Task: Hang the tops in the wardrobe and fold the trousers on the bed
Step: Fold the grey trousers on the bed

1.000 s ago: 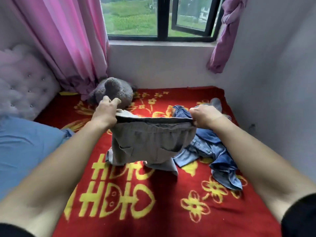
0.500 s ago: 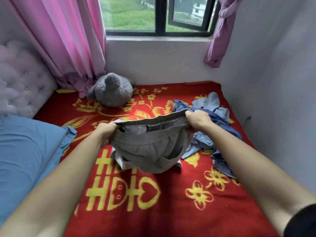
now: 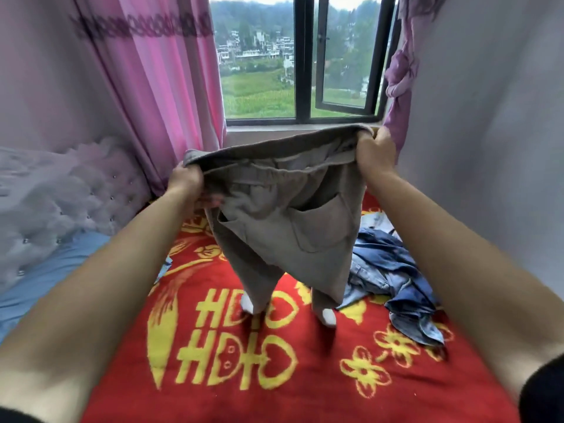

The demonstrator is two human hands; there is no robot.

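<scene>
Trousers [image 3: 283, 227] hang by the waistband between the left hand [image 3: 185, 182] and right hand [image 3: 373, 152], both clenched on it and spread wide, likely to straighten the legs above the bed [image 3: 305, 377] for folding.

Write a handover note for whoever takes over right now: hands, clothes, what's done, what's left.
Left hand: grips one end of the waistband of the grey trousers.
Right hand: grips the other end, held higher.
The trousers hang unfolded, legs down over the red blanket.
Crumpled blue denim clothes lie on the blanket to the right.
Done: nothing folded in view.
Left: fold the trousers on the bed, then sort the denim. The wardrobe is out of view.
</scene>
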